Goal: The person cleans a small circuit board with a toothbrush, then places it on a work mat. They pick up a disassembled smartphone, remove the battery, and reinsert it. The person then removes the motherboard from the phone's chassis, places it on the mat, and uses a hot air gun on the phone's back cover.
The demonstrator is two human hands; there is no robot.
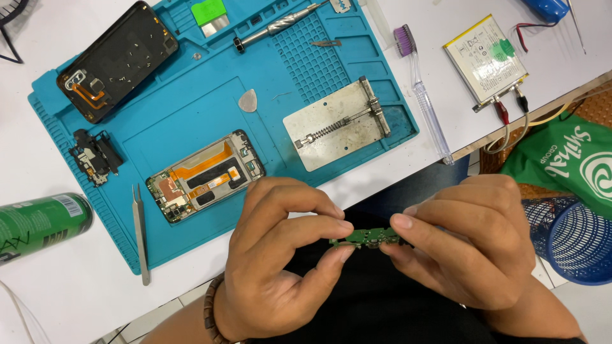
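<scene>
A small green circuit board [368, 237] is pinched between both hands, just off the table's front edge. My left hand [280, 255] grips its left end with thumb and forefinger. My right hand [472, 242] holds its right end the same way. On the blue work mat [191, 108] just beyond my left hand lies an opened phone frame [204, 175] with orange flex cables showing. The black phone back cover [118, 60] rests at the mat's far left corner.
Metal tweezers [140, 232] lie at the mat's near left edge, a metal board holder [338, 124] on its right. A screwdriver [274, 27], a guitar-pick opener [248, 100], a toothbrush [421, 89], a battery with clips [486, 60], a green can [38, 223] and a blue basket [574, 236] surround it.
</scene>
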